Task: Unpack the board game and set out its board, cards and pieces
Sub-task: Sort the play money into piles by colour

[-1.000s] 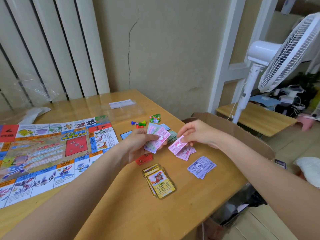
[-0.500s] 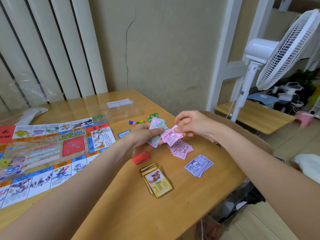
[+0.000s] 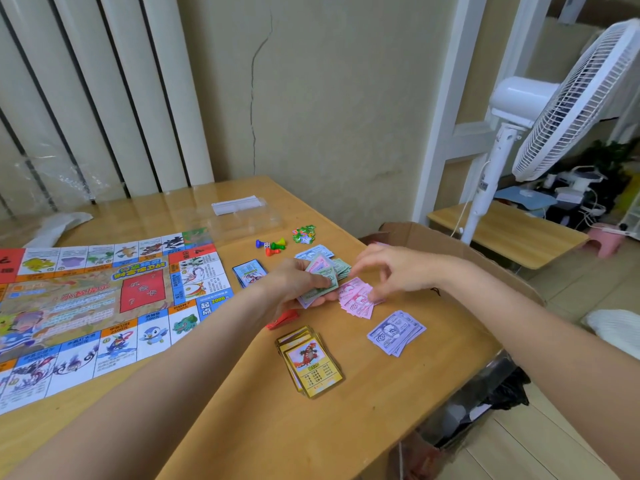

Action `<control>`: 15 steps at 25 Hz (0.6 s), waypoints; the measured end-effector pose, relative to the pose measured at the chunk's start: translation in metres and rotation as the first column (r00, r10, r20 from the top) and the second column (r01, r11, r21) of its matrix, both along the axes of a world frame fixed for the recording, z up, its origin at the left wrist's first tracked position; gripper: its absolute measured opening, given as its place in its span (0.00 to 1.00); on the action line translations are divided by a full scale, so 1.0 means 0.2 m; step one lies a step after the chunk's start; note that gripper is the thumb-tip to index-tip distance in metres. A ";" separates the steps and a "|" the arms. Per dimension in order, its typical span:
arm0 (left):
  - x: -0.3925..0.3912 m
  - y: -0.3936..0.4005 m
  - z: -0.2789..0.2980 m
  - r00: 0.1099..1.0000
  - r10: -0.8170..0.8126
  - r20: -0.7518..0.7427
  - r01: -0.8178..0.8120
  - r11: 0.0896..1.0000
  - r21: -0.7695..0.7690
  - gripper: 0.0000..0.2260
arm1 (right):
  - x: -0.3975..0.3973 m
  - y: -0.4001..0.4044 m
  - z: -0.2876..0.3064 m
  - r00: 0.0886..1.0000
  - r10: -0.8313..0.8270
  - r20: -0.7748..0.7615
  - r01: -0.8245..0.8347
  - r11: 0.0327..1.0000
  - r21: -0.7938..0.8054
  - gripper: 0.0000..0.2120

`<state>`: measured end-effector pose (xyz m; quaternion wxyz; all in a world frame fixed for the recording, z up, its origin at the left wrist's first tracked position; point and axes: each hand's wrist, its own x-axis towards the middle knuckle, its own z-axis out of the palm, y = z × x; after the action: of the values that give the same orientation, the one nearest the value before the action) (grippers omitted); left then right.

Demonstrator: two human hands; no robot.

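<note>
Leftward, the board (image 3: 86, 306) lies flat on the table (image 3: 242, 427). Next, the left hand (image 3: 294, 285) grips a wad of play money (image 3: 320, 284) — beside it, the right hand (image 3: 391, 271) hovers, fingers loosely spread, over pink notes (image 3: 356, 299).

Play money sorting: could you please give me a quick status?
Left hand grips mixed banknotes. Right hand open over pink pile. Purple pile sorted. Nothing obstructing.

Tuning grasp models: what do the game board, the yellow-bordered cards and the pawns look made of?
Colourful printed game board: thin paper sheet, faintly glossy; it lies flat with visible fold creases.
Stack of yellow-bordered picture cards: glossy coated card, probably; crisp edges, light sheen.
Small blue, green and red pawns: moulded plastic, shiny, by their look.
</note>
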<state>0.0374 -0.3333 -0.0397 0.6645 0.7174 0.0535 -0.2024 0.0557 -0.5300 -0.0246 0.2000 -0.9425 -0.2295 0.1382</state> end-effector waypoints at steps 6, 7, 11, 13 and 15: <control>0.00 -0.04 -0.02 0.998 -0.052 -0.025 0.052 0.999 0.000 0.05 | 0.01 -0.02 -0.06 0.996 0.028 -0.089 -0.029 1.000 -0.007 0.25; 0.00 -0.05 -0.02 0.998 -0.062 -0.030 0.062 0.998 0.000 0.05 | 0.01 -0.02 -0.07 0.996 0.023 -0.086 -0.021 1.000 0.023 0.24; 0.00 -0.06 0.00 0.995 -0.094 -0.037 0.096 0.994 0.058 0.08 | 0.00 -0.01 -0.08 0.999 -0.003 -0.047 0.005 0.999 0.048 0.21; 0.01 -0.06 0.02 0.996 -0.080 -0.030 0.081 0.996 0.047 0.09 | -0.01 -0.01 -0.08 0.999 -0.013 -0.051 0.017 0.998 0.069 0.20; 0.01 -0.04 0.03 0.998 -0.055 0.003 0.055 0.998 0.007 0.09 | -0.01 -0.02 -0.07 0.998 -0.016 -0.057 0.018 0.999 0.044 0.20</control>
<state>0.0390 -0.3418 -0.0333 0.6562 0.7212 0.0334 -0.2194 0.0544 -0.5330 -0.0385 0.2285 -0.9354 -0.2188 0.1578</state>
